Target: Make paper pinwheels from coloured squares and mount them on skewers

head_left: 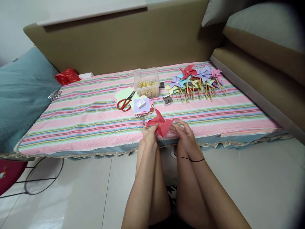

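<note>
A red paper pinwheel (164,127), with no stick visible on it, is pinched by my left hand (150,135) near its centre. My right hand (186,136) is beside the pinwheel's right tip, its fingers apart; whether they touch the paper I cannot tell. Just beyond the pinwheel lies a stack of coloured paper squares (152,109), with a small white box (140,104) on top. Red-handled scissors (125,103) rest on pale green paper to the left. A small open box of pins (167,100) stands right of the stack.
A clear plastic tub (146,78) holds many wooden sticks. Finished pinwheels (202,74) on sticks are piled at the right. A red plastic bag (68,77) sits at the far left on the striped cloth (83,127). The sofa back (119,47) rises behind.
</note>
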